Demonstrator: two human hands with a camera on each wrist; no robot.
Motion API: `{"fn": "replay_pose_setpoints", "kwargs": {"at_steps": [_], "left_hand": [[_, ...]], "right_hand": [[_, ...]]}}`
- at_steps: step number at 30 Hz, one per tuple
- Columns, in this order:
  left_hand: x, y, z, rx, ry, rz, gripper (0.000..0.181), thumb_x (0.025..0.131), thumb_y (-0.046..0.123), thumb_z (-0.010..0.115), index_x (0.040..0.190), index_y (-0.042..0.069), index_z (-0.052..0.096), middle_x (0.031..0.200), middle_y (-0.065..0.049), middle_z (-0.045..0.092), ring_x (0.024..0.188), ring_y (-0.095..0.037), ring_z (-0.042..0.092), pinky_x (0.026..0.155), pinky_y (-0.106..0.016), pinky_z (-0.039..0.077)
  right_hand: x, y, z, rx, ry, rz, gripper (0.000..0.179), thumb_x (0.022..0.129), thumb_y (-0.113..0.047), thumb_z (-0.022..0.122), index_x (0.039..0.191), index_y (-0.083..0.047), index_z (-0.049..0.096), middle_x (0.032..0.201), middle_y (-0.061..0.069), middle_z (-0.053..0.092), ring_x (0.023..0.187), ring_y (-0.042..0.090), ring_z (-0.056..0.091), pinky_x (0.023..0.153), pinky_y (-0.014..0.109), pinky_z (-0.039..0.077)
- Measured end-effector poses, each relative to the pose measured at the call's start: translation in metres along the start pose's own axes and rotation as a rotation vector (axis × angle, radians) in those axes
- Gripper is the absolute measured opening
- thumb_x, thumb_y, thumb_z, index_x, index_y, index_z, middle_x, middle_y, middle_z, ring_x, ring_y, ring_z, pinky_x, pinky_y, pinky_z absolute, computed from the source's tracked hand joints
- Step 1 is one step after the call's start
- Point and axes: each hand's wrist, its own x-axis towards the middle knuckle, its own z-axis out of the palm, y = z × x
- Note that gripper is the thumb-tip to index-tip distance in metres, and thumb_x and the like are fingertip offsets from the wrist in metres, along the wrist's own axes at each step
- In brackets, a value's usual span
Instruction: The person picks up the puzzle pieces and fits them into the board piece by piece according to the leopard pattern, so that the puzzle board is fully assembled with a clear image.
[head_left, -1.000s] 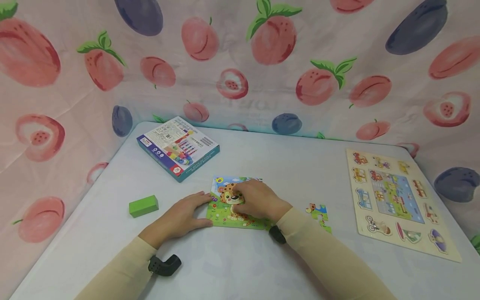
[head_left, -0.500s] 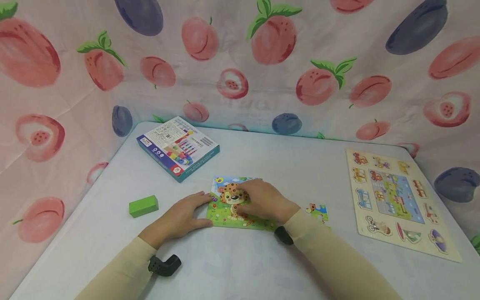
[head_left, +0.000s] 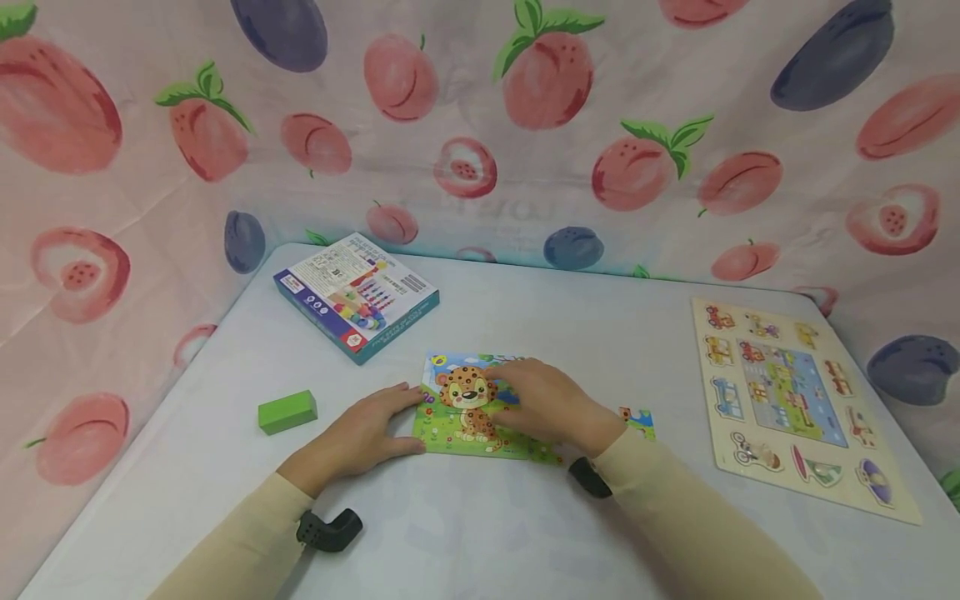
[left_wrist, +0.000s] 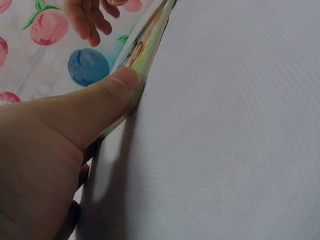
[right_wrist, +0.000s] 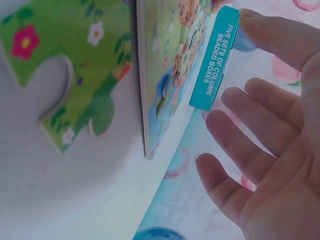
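A cartoon leopard jigsaw puzzle (head_left: 457,429) lies flat on the table, its right part hidden under my right hand. My left hand (head_left: 360,429) rests at its left edge, fingers spread; the thumb (left_wrist: 112,92) presses the board's edge in the left wrist view. Over the puzzle, my right hand (head_left: 551,404) holds nothing, and in the right wrist view its fingers (right_wrist: 240,142) are loosely bent and apart. Beside the board, a loose green puzzle piece (right_wrist: 82,97) with flowers lies on the table. Another loose puzzle piece (head_left: 640,419) is partly covered by the right sleeve.
A teal-sided toy box (head_left: 356,296) lies at the back left. Left of my left hand is a green block (head_left: 288,412). At the right lies a wooden peg puzzle board (head_left: 708,400) with vehicle pieces. A fruit-print cloth (head_left: 525,167) hangs behind the table.
My right hand has moved to the right over the puzzle, uncovering more of the leopard's face. The right sleeve covers more of the loose piece. My left hand has not moved.
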Motion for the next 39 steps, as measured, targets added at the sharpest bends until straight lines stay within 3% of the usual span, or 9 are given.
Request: {"fn": "replay_pose_setpoints", "kwargs": {"at_steps": [7,15,30,39], "left_hand": [[0.0,0.0,-0.001,-0.008,0.001,0.006,0.068,0.087,0.036,0.079,0.144,0.01,0.054,0.152,-0.011,0.046,0.144,-0.033,0.034,0.116,-0.052,0.031],[0.001,0.0,-0.001,-0.013,-0.005,-0.01,0.068,0.088,0.037,0.078,0.145,0.01,0.053,0.153,-0.01,0.045,0.145,-0.033,0.033,0.117,-0.052,0.03],[0.0,0.001,-0.001,-0.013,-0.006,-0.009,0.068,0.088,0.038,0.078,0.144,0.01,0.053,0.153,-0.011,0.045,0.144,-0.034,0.034,0.116,-0.054,0.03],[0.001,0.001,-0.001,-0.014,-0.007,-0.021,0.069,0.087,0.038,0.079,0.145,0.011,0.053,0.153,-0.01,0.044,0.145,-0.034,0.033,0.116,-0.054,0.031]], "right_hand": [[-0.016,0.004,-0.006,-0.02,0.008,-0.004,0.06,0.09,-0.029,0.074,0.142,-0.008,0.055,0.14,0.009,0.058,0.131,0.031,0.051,0.107,0.047,0.045],[-0.034,0.015,-0.014,-0.038,0.061,-0.061,0.056,0.089,-0.021,0.076,0.138,-0.003,0.057,0.134,0.013,0.062,0.124,0.032,0.057,0.103,0.048,0.049],[-0.062,0.04,-0.021,0.018,0.059,0.066,0.056,0.089,-0.023,0.078,0.139,-0.006,0.059,0.14,0.01,0.059,0.129,0.032,0.054,0.106,0.052,0.045],[-0.078,0.054,-0.025,0.01,0.083,0.09,0.053,0.089,-0.021,0.078,0.136,-0.005,0.061,0.136,0.013,0.062,0.125,0.035,0.057,0.104,0.055,0.046]]}}
